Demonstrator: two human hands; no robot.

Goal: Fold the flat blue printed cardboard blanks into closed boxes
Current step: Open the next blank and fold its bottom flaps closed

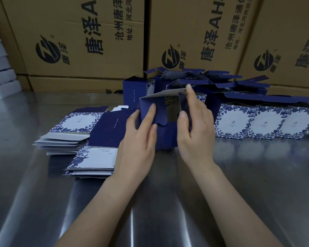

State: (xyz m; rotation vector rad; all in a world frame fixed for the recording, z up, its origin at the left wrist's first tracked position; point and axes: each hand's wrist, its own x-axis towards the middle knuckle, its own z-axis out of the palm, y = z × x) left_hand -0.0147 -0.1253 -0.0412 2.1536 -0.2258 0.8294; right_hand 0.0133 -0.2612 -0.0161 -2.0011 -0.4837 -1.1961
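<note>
A half-formed dark blue box (165, 134) stands on the steel table (168, 202) in the middle, its open end facing me. My left hand (139, 138) holds its left side, with straight fingers pressing a scalloped blue flap inward. My right hand (194, 125) grips the right flap, thumb in front and index finger reaching up over the top edge. Left of the box lie two stacks of flat blue-and-white floral blanks (82, 139).
Several erected boxes with open top flaps (257, 120) stand in rows behind and to the right. Large brown shipping cartons (89, 41) wall off the back. A stack of white boxes (0, 68) sits at the far left.
</note>
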